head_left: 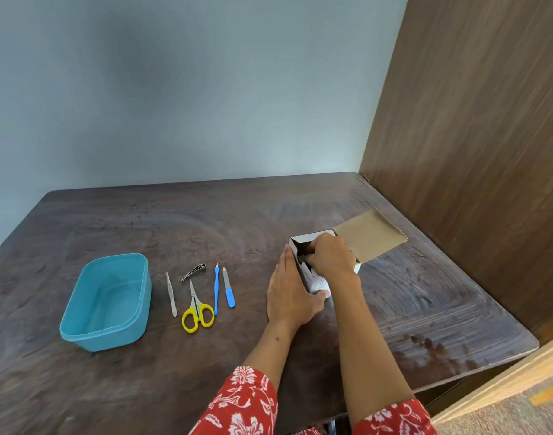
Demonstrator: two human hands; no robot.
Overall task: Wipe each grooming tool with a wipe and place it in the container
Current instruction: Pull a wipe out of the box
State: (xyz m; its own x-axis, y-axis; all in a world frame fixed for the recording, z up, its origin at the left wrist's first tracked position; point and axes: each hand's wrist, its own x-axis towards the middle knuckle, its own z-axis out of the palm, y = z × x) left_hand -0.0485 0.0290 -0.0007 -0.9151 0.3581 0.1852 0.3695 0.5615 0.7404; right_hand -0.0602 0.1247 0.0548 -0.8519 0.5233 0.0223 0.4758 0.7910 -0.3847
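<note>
No text, label, brand, number or sign is showing clearly enough to read; the white face of the box (318,282) at centre right of the frame is carrying only faint grey marks, too blurred to make out
</note>
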